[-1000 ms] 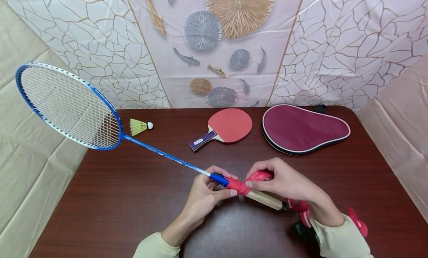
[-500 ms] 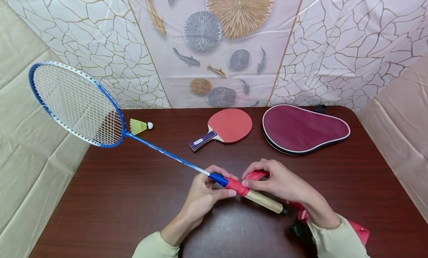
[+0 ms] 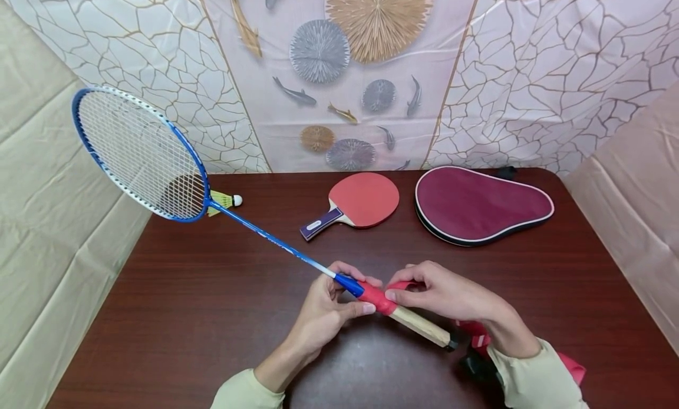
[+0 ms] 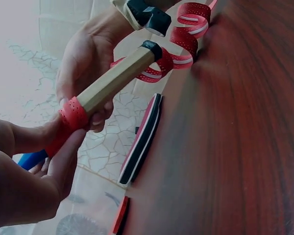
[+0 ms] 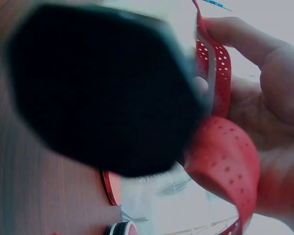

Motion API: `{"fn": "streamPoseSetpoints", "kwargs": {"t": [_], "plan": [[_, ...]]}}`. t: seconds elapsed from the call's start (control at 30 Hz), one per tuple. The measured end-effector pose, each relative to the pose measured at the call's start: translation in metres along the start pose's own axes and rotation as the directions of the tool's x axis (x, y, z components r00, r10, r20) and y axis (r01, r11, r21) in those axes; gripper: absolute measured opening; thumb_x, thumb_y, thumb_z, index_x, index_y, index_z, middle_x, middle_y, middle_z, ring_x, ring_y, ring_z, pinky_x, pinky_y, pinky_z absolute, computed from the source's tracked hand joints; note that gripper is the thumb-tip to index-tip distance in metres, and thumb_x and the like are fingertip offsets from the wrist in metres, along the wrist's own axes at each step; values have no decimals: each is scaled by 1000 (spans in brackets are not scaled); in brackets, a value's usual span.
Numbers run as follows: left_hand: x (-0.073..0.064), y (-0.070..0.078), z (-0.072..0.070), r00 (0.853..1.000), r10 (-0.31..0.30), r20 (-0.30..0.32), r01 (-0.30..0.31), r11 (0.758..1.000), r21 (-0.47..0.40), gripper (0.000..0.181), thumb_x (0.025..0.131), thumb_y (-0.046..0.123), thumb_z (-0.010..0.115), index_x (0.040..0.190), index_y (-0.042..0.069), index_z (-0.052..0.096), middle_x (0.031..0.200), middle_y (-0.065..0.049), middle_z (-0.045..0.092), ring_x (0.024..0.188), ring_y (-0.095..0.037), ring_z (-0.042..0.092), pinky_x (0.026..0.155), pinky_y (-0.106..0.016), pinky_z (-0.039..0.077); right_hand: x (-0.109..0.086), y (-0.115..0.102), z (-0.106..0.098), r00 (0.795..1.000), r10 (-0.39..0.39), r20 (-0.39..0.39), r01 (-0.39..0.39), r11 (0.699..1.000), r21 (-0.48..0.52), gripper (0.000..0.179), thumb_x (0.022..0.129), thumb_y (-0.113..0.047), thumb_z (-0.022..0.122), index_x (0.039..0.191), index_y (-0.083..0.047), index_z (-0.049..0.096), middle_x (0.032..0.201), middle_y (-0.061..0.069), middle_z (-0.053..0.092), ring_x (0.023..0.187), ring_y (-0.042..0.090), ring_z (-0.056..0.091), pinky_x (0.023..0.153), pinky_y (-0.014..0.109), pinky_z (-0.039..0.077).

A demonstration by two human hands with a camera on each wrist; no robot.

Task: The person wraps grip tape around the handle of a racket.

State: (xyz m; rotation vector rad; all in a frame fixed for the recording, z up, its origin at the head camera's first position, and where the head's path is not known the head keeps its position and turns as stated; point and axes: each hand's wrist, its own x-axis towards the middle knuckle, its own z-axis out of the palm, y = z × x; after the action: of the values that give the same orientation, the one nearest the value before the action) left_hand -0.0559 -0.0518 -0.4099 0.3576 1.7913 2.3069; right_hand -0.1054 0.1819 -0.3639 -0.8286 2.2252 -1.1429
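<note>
My left hand (image 3: 323,309) grips a blue-and-white badminton racket (image 3: 270,239) at the top of its handle, the strung head tilted up to the left. Perforated red grip tape (image 3: 378,300) covers the upper handle; below it the bare wooden part (image 3: 421,326) shows, ending in a black cap (image 4: 152,48). Beside the wrapped part, my right hand (image 3: 453,294) pinches the tape between thumb and fingers. From there the loose tape (image 5: 230,161) curls past the palm in the right wrist view. Its coils hang beyond the cap in the left wrist view. The blurred cap blocks much of the right wrist view.
On the brown table (image 3: 212,315), a red table tennis paddle (image 3: 366,200) lies at the back middle. To its right is a maroon paddle case (image 3: 483,205). A yellow shuttlecock (image 3: 223,201) sits at the back left, partly behind the racket. Patterned cloth (image 3: 339,102) rises behind the table.
The racket head has swung right and slightly up, now overlapping the shuttlecock, as the handle turned. The raised tape loop at my right hand looks smaller. My left hand stays nearly in place.
</note>
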Motion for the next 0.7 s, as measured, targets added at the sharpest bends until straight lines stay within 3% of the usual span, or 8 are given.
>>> {"fn": "streamPoseSetpoints", "kwargs": {"t": [0.03,0.13,0.3,0.47,0.7], "plan": [[0,1,0,1000,-6,-6,6,1000,5,42,80,-6,76,112,2,51,114,-16,67,108,-31,62,85,-33,53,0,-1,0,1000,-5,-9,5,1000,-1,13,96,-33,65,101,-26,74,93,-7,69,90,16,58,80,29,48],[-1,3,1,998,-51,-27,52,999,18,43,81,-3,77,115,2,50,112,-18,65,102,-33,65,82,-34,56,-1,-3,-1,998,-3,-56,3,1000,-11,12,94,-35,67,101,-28,73,93,-7,68,90,16,56,78,29,47],[-2,-1,6,991,-131,22,132,985,-112,37,89,-2,69,117,-3,44,108,-22,66,93,-48,66,81,-52,54,-5,-6,-3,991,-17,-135,8,997,-73,11,92,-36,69,99,-27,73,91,-8,66,88,15,54,69,27,47],[-2,-8,10,989,-115,87,132,968,-213,35,93,-1,63,120,-6,41,102,-30,67,90,-51,65,80,-55,51,-7,-6,-4,989,-39,-146,21,992,-122,11,92,-38,69,97,-28,72,88,-12,66,89,12,53,71,26,46],[-2,-9,11,990,-102,94,119,973,-200,32,93,-3,63,119,-7,46,103,-27,68,91,-48,66,80,-51,53,-7,-5,-4,989,-34,-142,14,990,-140,13,89,-42,72,95,-30,71,86,-15,67,92,15,53,77,28,45]]}}
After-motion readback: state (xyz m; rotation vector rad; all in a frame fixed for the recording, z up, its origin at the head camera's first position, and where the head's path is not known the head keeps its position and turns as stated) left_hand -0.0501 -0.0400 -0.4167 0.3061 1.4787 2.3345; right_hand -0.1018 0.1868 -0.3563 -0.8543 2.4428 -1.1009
